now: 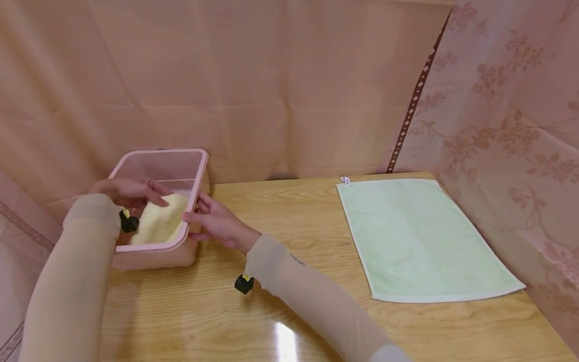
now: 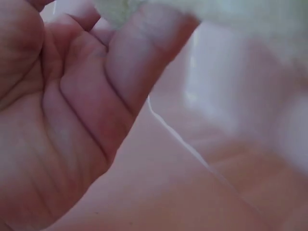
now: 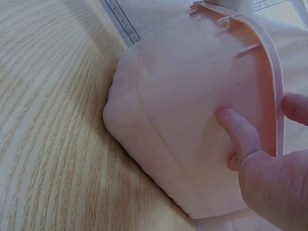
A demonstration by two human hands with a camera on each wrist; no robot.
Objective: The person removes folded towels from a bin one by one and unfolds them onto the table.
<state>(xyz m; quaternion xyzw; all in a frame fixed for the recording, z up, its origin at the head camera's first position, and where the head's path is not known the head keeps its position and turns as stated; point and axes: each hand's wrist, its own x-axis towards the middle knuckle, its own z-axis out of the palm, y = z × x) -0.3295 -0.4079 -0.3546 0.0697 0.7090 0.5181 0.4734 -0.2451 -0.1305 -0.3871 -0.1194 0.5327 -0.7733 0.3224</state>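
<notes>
A pink plastic bin (image 1: 199,173) stands on the table at the left in the head view. Inside it is a bunched pale yellow towel (image 1: 158,221). My left hand (image 1: 135,191) reaches into the bin and grips this towel at its upper left part; the left wrist view shows the curled fingers under the towel's edge (image 2: 250,17). With thumb over the rim and fingers against the outer wall, my right hand (image 1: 221,221) pinches the bin's right side. That wall (image 3: 178,110) fills much of the right wrist view.
A pale green towel (image 1: 420,241) lies spread flat on the right of the wooden table (image 1: 289,221), a white tag (image 1: 346,181) at its far left corner. Curtains (image 1: 271,90) hang behind the table, and a flowered one (image 1: 511,125) runs along the right.
</notes>
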